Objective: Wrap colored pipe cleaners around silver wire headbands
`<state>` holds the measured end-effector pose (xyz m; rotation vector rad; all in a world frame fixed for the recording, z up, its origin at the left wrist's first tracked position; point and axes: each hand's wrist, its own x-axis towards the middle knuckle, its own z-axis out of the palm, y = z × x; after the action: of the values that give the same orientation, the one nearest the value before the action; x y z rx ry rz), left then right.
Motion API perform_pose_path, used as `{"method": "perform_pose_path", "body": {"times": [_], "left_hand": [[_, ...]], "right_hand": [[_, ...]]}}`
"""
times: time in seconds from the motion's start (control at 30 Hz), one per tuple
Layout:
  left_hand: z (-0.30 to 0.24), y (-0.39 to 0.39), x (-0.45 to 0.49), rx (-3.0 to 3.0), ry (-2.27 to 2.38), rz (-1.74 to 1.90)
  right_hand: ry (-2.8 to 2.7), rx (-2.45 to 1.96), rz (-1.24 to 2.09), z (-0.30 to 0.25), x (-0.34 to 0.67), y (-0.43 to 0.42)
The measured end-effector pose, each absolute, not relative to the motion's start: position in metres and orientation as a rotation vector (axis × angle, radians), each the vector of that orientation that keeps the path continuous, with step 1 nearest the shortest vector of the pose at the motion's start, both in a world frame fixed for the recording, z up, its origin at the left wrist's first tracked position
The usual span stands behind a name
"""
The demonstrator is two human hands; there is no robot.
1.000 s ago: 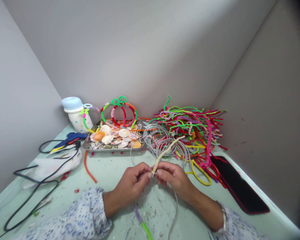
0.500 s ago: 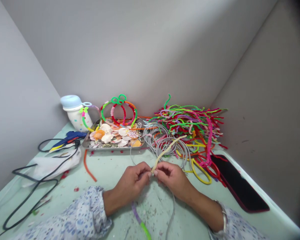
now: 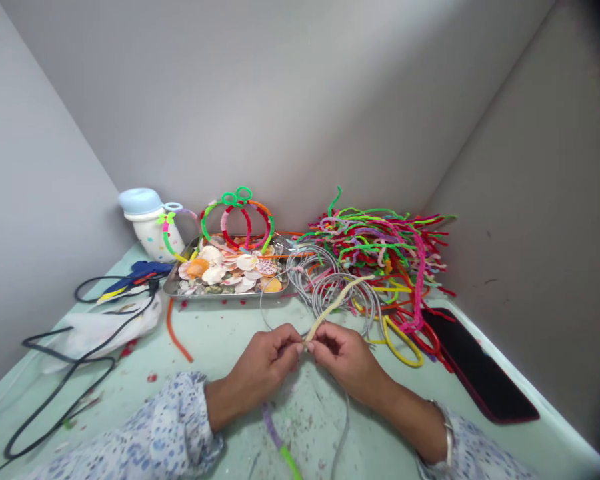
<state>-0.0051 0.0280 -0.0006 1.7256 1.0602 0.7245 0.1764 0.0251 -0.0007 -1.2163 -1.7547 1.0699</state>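
So the bottom end of a cream fuzzy strip (image 3: 337,303) is pinched right at the fingertips of the left hand (image 3: 265,363) and right hand (image 3: 353,360), thumbs pressed to curled fingers, with the rest angled up and away to the right. Whether any gray wire (image 3: 346,420) is gripped in there too can't be told, but a length of it is seen below the right fingers. A purple-and-green strip (image 3: 275,430) is spotted below the left ones. Just beyond the fingers some coiled wire (image 3: 325,287) is piled, and a shell tray (image 3: 230,296) is parked farther off, to their left.
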Motion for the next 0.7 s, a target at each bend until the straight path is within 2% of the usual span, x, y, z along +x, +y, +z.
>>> {"method": "perform_pose_path", "body": {"times": [0.17, 0.33, 0.7], "left_hand": [[0.0020, 0.0256, -0.0047, 1.699, 1.075, 0.717], [0.0043, 0.0241, -0.0046, 1.682, 1.088, 0.690], [-0.0019, 0.0273, -0.0055, 1.587, 1.089, 0.717]], "right_hand": [[-1.926, -1.177, 0.764, -0.0019, 0.1785, 0.0236], [-2.024, -1.117, 0.621, -0.0022, 0.1812, 0.0221], [-2.008, -1.154, 0.674, -0.0002, 0.1782, 0.0203]]}}
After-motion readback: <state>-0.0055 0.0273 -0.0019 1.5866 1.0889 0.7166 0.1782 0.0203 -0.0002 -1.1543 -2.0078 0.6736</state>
